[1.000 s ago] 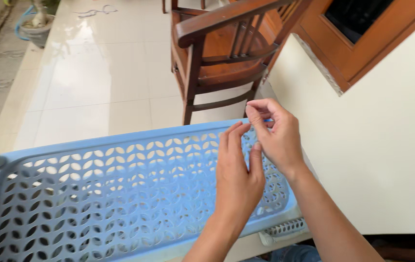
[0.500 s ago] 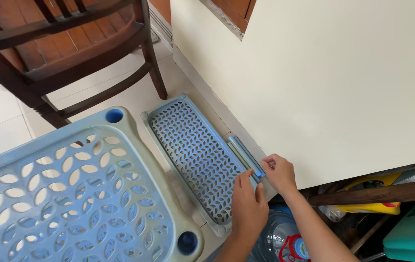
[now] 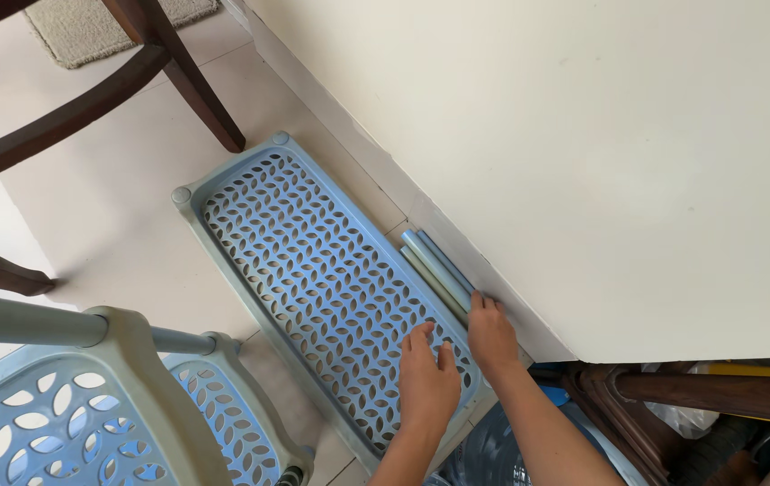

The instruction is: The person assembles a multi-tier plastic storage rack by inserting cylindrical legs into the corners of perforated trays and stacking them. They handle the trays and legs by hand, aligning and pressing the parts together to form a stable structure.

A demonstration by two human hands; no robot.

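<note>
1. Pale blue plastic tubes (image 3: 436, 268): lying side by side on the floor, in the narrow strip between the perforated shelf tray (image 3: 313, 279) and the foot of the cream wall (image 3: 583, 135).
2. Right hand (image 3: 491, 335) laid on the near ends of the tubes, fingers together and curled over them; a firm grip cannot be told. Left hand (image 3: 427, 382) flat on the tray's near end, fingers loosely spread, holding nothing.
3. Step in hand, by the look of it: picking up the tubes. Calls for curling the fingers under the ends and lifting clear of the tray rim and wall.
4. Near left: partly built shelf rack (image 3: 106, 396) with the same leaf-pattern trays.
5. Near right: dark wooden furniture (image 3: 673, 396) and a large water bottle (image 3: 493, 445), crowding the elbow.
6. Farther off: wooden chair legs (image 3: 187, 81) on the tiled floor (image 3: 106, 216), a mat (image 3: 97, 31) beyond.
</note>
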